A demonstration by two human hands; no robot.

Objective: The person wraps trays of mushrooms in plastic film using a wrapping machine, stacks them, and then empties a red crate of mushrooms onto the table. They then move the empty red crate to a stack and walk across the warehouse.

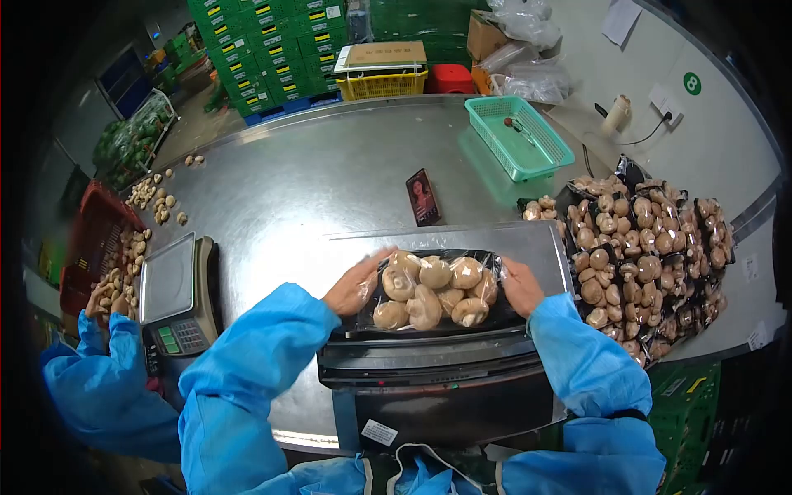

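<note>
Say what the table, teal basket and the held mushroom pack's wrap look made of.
Table: metal, probably stainless steel, satin, reflecting blurred glare. Basket: probably moulded plastic, slightly glossy, with regular openings in its sides. Wrap: clear, glossy film, likely plastic; creases and highlights show over the mushrooms.

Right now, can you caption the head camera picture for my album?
Left hand and right hand hold a plastic-wrapped pack of mushrooms, with more mushroom packs piled to the right.

Passage: bare grey steel tabletop (272, 181), centre-left. Obstructions: silver-panned scale (169, 280), left; heaped film-wrapped mushroom packs (643, 247), right; mint-green plastic basket (540, 172), far right.
</note>
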